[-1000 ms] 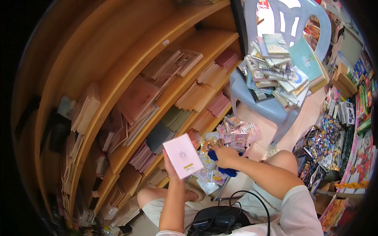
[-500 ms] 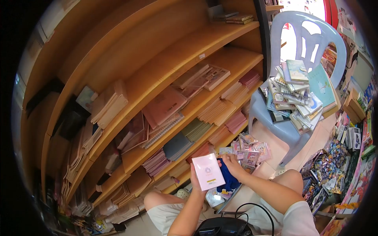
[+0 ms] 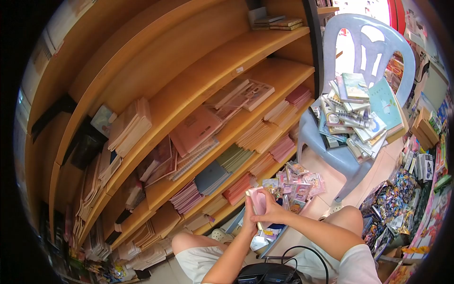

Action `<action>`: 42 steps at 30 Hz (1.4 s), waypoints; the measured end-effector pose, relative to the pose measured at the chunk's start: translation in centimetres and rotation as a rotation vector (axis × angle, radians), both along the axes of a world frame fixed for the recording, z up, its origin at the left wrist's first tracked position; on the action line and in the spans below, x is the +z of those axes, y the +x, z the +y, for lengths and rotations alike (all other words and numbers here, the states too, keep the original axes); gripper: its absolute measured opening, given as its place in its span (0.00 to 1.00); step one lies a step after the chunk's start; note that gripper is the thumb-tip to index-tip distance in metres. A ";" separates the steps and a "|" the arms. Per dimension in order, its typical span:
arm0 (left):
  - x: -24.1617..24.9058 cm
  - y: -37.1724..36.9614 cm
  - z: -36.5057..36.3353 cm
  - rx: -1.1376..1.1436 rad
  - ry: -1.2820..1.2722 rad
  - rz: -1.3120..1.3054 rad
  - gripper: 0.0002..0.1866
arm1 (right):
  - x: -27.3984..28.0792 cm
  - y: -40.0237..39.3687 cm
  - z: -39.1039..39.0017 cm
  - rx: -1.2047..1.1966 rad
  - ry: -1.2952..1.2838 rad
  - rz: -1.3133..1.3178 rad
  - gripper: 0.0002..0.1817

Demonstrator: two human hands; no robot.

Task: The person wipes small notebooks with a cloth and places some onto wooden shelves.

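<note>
Both hands hold a small pink notebook [image 3: 257, 202], tilted so that its pale edge shows and its front cover is turned away. My left hand [image 3: 248, 220] is closed along its left side. From the right, my right hand [image 3: 273, 211] grips it with the thumb across it and the fingers at its top edge. Just below the hands, a low tray [image 3: 274, 240] holds small packets, with dark blue cloth partly hidden by the right hand. Several pink picture packets [image 3: 302, 182] lie in a heap beyond the hands.
Wooden shelves [image 3: 198, 124] with notebooks and paper stacks rise on the left. A blue plastic chair [image 3: 309, 137] stands at the upper right, loaded with a pile of notebooks [image 3: 357, 92]. Shiny packets [image 3: 397, 196] cover the floor at right. A black cable [image 3: 321, 255] loops near my lap.
The notebook has turned from cover-up to edge-on. My right hand has let go of the blue cloth, which now lies lower, and has taken hold of the notebook.
</note>
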State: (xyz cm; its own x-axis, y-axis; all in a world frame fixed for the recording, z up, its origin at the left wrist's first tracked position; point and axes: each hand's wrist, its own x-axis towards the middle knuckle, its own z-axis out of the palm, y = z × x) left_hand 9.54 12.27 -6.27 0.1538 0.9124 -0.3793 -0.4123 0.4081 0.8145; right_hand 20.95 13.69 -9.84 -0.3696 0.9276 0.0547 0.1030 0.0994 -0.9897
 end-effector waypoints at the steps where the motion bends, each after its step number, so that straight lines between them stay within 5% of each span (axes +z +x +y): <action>1: -0.1 -0.1 0.0 -0.012 0.004 -0.007 0.38 | 0.2 0.1 -0.1 -0.011 0.002 -0.006 0.64; 8: 1.2 -0.3 -0.4 0.071 0.000 -0.014 0.46 | 1.9 0.3 -0.6 -0.126 -0.043 -0.122 0.55; 10: 0.0 -1.3 -0.1 0.136 -0.065 -0.098 0.49 | 0.9 0.6 0.2 -0.147 -0.222 0.056 0.47; 12: -4.7 -3.9 0.7 0.199 -0.179 -0.130 0.35 | 1.4 1.1 0.7 -0.176 -0.371 0.347 0.32; 14: -2.7 -2.9 0.2 0.298 -0.362 -0.202 0.23 | 2.6 1.7 1.1 -0.121 -0.585 0.738 0.31; 22: -0.4 -0.3 -2.5 -0.098 -0.261 -0.699 0.29 | 4.9 3.0 1.2 0.151 -0.765 1.367 0.35; 26: -0.1 0.1 -1.5 0.054 -0.136 -0.451 0.29 | 7.0 4.5 1.5 0.232 -0.719 1.393 0.44; 29: 1.7 -1.5 -0.3 0.113 -0.017 -0.497 0.26 | 7.9 5.7 1.9 0.385 -0.737 1.536 0.41; 34: 7.3 -2.2 -0.7 0.201 0.533 0.457 0.21 | 9.5 7.1 1.7 0.379 -0.732 1.460 0.40; 37: 9.3 -0.5 -1.4 0.119 0.961 1.015 0.19 | 2.3 6.3 3.5 0.756 -0.694 1.435 0.37; 38: 9.6 0.4 -1.4 0.088 1.032 1.072 0.20 | 6.7 6.3 1.3 0.302 -0.568 0.920 0.37; 42: 8.7 2.1 -0.6 0.129 1.108 1.131 0.16 | 7.4 5.2 -0.2 0.305 -0.450 0.817 0.40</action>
State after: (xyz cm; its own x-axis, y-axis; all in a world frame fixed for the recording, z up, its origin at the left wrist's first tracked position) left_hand 11.64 11.67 2.38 0.1683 0.7868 0.5938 0.6031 -0.5586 0.5693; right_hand 26.19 13.48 -2.44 -0.6025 0.7955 0.0649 -0.5980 -0.3961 -0.6968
